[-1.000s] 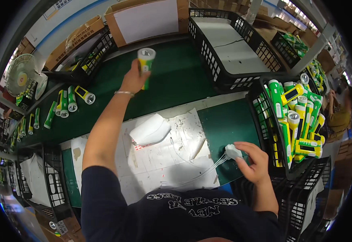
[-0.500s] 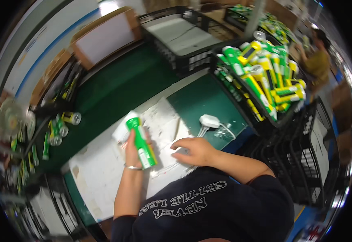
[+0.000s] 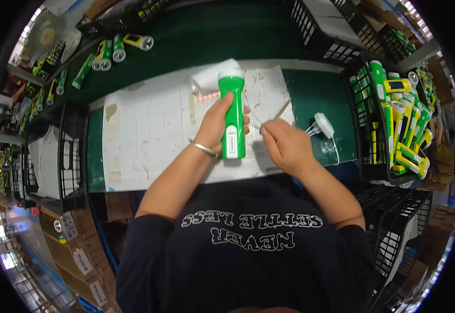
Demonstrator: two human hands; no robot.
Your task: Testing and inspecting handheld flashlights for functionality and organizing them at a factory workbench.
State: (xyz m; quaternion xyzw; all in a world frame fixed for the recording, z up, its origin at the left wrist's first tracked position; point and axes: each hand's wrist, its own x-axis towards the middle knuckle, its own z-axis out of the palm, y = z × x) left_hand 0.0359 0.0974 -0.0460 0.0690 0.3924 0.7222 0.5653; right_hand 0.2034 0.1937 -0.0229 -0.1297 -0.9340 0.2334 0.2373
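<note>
A green flashlight (image 3: 234, 117) with a white head stands out over the middle of the table, its head pointing away from me. My left hand (image 3: 218, 122) is wrapped around its body, thumb on top. A white panel with a small slot shows near its tail end. To its right, my right hand (image 3: 286, 143) is closed in a pinch on a thin white cable (image 3: 252, 112); the cable's tip is hidden. More white wires run from beside that hand to a white plug-in adapter (image 3: 323, 125). Behind the flashlight lies a white paper roll (image 3: 206, 77) with red-marked edging.
White sheets (image 3: 144, 122) cover much of the green table. At right, a black crate (image 3: 365, 99) is heaped with green and yellow flashlights. Several flashlights (image 3: 119, 49) lie at the far left. Black crates (image 3: 72, 156) flank the table, and cardboard boxes (image 3: 84, 250) stand below left.
My view has turned and levelled over the table. The flashlight now points straight away from me, its slotted panel upward. My right hand's fingers, apart before, are now pinched on the cable.
</note>
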